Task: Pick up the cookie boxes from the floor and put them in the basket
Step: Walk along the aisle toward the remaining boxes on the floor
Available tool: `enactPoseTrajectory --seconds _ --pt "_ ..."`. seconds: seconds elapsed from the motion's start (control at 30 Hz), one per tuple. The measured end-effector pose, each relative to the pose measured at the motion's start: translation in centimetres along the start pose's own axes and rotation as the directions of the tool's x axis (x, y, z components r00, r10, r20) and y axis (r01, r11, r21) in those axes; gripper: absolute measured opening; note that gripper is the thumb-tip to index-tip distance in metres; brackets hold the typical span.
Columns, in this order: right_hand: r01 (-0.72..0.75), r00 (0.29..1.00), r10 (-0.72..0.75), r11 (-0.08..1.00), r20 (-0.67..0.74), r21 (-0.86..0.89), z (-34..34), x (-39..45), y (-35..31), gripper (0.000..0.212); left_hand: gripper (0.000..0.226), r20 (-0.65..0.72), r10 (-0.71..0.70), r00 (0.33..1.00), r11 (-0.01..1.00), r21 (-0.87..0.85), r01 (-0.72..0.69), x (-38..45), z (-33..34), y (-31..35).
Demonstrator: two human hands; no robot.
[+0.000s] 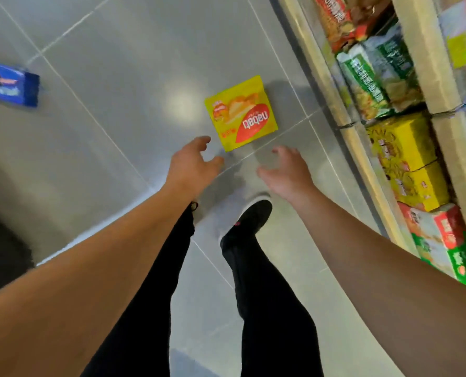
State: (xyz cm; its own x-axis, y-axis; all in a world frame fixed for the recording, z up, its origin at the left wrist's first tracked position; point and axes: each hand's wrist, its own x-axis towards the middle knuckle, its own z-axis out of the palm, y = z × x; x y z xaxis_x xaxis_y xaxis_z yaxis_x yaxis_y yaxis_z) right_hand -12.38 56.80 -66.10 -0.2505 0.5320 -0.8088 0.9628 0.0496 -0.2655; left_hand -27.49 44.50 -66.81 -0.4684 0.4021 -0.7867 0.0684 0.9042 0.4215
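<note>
A yellow cookie pack (241, 113) with red lettering lies flat on the grey tiled floor, near the shelf base. A blue cookie box (10, 84) lies on the floor at the far left edge. My left hand (192, 163) hovers just below the yellow pack's near corner, fingers spread and empty. My right hand (287, 172) is stretched out to the right of it, palm open, holding nothing. Neither hand touches the pack. No basket shows in the view.
A store shelf (359, 148) runs along the right side, stocked with yellow, green and red snack boxes. My legs in black trousers and a black shoe (249, 216) stand below the hands. A dark object (0, 240) sits at the left edge.
</note>
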Motion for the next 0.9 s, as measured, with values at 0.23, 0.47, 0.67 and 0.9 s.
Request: enactPoseTrajectory --seconds 0.23,0.47,0.67,0.9 --pt "-0.069 0.996 0.074 0.994 -0.052 0.086 7.4 15.8 4.9 0.06 0.057 -0.015 -0.086 0.996 0.995 -0.049 0.086 14.6 7.5 -5.0" --pt "-0.014 0.959 0.07 0.979 -0.273 0.203 9.6 28.1 7.5 0.089 0.049 -0.037 -0.23 0.972 0.948 -0.237 0.215 25.0 13.8 -7.6" --pt "-0.047 0.959 0.105 0.975 -0.263 0.216 10.5 29.8 7.1 0.057 0.047 -0.032 -0.302 0.953 0.866 -0.427 0.261 25.0 15.2 -8.3" --pt "-0.166 0.968 0.233 0.872 -0.092 0.461 6.4 16.7 6.4 0.054 0.048 0.063 -0.25 0.966 0.867 -0.429 0.252 13.7 8.2 -6.0"
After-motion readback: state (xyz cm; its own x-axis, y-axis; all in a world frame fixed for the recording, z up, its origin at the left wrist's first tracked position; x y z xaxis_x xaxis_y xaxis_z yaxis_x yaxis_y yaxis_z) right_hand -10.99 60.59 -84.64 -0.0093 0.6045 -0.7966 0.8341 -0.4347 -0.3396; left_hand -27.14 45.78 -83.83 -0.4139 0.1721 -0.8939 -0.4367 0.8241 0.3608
